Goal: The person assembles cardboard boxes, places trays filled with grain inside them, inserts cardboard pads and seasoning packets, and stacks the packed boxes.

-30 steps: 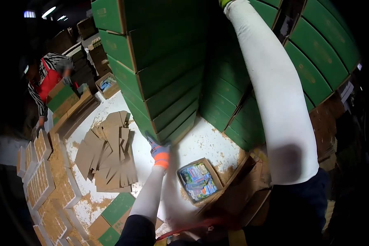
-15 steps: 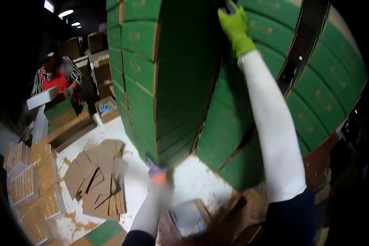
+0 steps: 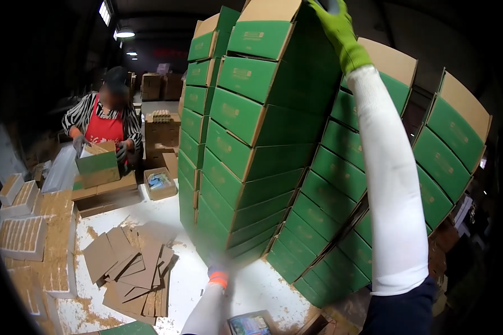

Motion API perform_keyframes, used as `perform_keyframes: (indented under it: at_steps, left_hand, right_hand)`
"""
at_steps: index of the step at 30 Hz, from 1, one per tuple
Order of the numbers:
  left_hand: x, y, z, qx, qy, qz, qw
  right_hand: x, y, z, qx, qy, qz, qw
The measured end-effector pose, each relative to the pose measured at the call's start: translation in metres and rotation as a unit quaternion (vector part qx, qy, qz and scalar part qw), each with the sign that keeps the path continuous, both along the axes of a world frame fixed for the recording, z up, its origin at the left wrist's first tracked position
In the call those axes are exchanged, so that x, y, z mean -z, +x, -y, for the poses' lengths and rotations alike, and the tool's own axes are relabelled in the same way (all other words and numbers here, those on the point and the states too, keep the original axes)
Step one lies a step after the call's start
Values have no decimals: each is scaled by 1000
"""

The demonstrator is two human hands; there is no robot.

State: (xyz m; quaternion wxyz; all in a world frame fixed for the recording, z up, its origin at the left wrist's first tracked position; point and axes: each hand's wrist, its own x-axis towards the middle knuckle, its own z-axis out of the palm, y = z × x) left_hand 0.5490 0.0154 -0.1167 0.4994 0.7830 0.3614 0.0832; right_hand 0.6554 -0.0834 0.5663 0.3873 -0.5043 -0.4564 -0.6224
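- Here, R hand [image 3: 336, 30], in a lime-green glove, reaches to the upper frame edge beside the top of the near stack of green cartons [image 3: 235, 148]; digits parted, spread w/ grey glove palm btwn them; fingertips partly cut off by the frame, so contact w/ the carton isn't certain.
- L hand [image 3: 217, 273], grey glove w/ orange cuff, is at the foot of the same stack, nr its lower front corner; fingers blurred, so whether spread or pressed tog. can't be told.
- Near stack: stands upright on the white table [image 3: 190, 279], btwn the two hands; top flap brown inside, raised.
- Other green stacks: one behind on the L [image 3: 193, 125], two to the R (incl. the far R one [image 3: 444, 162]).
- Brown cardboard pieces [image 3: 131, 257]: loose, overlapping pile, L of the L hand.
- Small box of coloured packets [image 3: 248, 324]: lower edge, nr the L forearm.
- Bkgd L: co-worker [image 3: 106, 125], red apron, both gloved hands on a green-and-brown box [image 3: 98, 170].
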Motion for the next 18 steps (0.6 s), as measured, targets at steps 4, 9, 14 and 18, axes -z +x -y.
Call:
perform_keyframes:
  at_steps: [4,9,14,18]
  left_hand:
    - [39,14,-4,-22,71,29,997]
    - [3,1,-3,6,16,-4,1000]
    - [-9,-36,2,66,78,-18,995]
    - [0,-91,27,93,4,24,995]
  right_hand:
    - [5,-57,-39,173,-70,-138,973]
    - [1,-39,-50,192,-62,-91,975]
    - [6,-38,-49,191,-70,-96,974]
    - [15,-12,-59,200,-14,-68,977]
